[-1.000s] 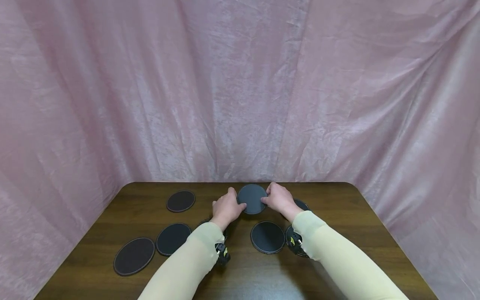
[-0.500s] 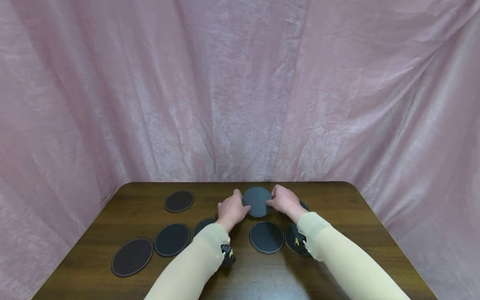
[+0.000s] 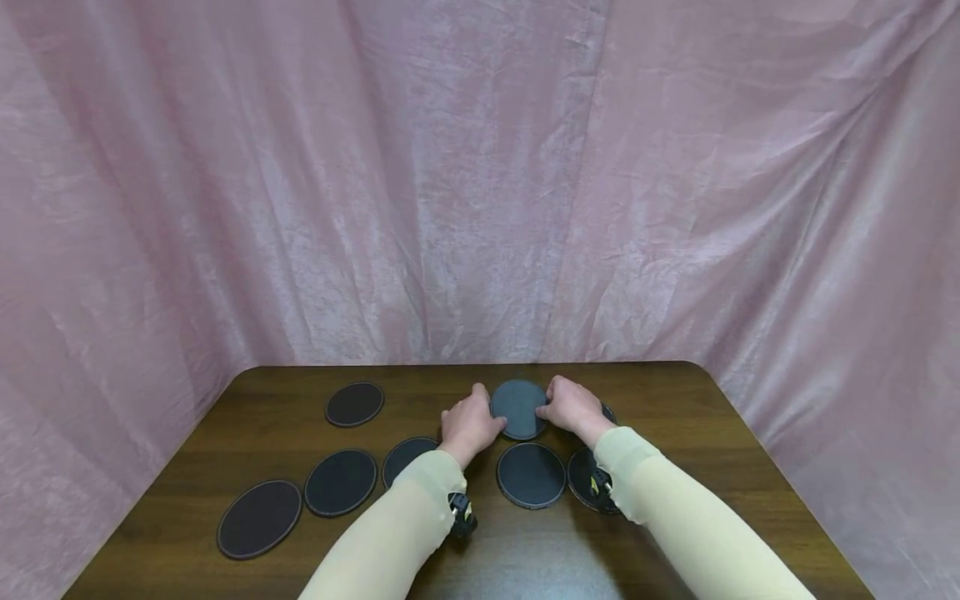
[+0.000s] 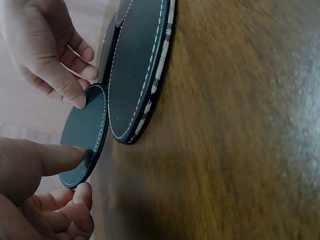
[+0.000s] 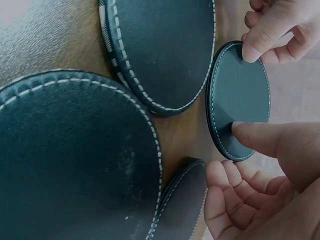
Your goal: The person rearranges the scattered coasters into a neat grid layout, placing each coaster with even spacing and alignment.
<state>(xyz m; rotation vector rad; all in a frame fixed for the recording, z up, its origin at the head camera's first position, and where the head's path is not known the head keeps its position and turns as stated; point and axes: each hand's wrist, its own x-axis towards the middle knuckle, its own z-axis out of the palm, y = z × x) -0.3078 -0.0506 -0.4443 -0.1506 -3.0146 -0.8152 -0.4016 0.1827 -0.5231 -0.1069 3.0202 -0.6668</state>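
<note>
Both hands pinch one round dark coaster [image 3: 518, 409] with pale stitching near its rim, at the back centre of the table. My left hand [image 3: 470, 423] has its left edge, thumb on the upper face. On the opposite edge, my right hand [image 3: 572, 407] pinches likewise, as the right wrist view shows with the thumb [image 5: 257, 137] on top. The coaster is tilted, its face turned toward me. Close in front of it lies another coaster [image 3: 532, 475], whose side has a checked pattern in the left wrist view.
To the right, a coaster [image 3: 585, 479] lies partly under the right wrist, with one more [image 3: 608, 413] mostly hidden behind the hand. Several coasters lie at left, including one at the back [image 3: 354, 404] and one in front [image 3: 259, 519]. A pink curtain [image 3: 480, 183] hangs behind the wooden table [image 3: 720, 517].
Both hands have carried the coaster a little to the right and nearer to me, toward the front coaster. More of the coaster beside the left forearm now shows.
</note>
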